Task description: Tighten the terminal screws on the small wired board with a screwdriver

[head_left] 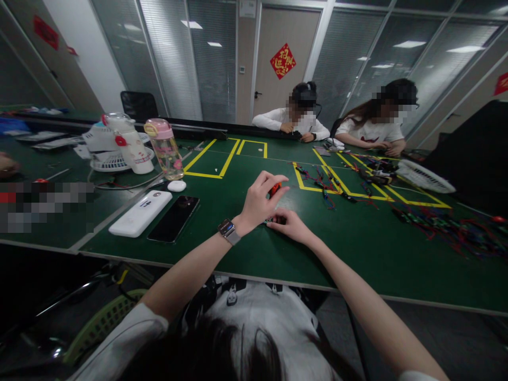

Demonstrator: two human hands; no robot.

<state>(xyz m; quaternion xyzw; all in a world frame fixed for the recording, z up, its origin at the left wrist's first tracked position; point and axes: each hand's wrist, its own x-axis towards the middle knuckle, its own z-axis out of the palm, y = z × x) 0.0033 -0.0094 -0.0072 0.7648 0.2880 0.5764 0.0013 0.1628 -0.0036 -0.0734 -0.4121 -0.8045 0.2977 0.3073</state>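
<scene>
My left hand [260, 203], with a watch [229, 231] on the wrist, is raised a little above the green table [357, 248] and pinches a small orange-red tool [274, 188] between thumb and fingers. My right hand [289, 223] rests on the table just below and right of it, fingers pressed on a small dark part [271, 220] that is mostly hidden. The two hands nearly touch.
A black phone [173, 218], a white power bank [140, 212] and a white mouse-like case [177, 186] lie to the left. A pink-lidded bottle [164, 148] and a white fan [115, 153] stand behind. Wire bundles [448, 225] spread right. Two people sit across the table.
</scene>
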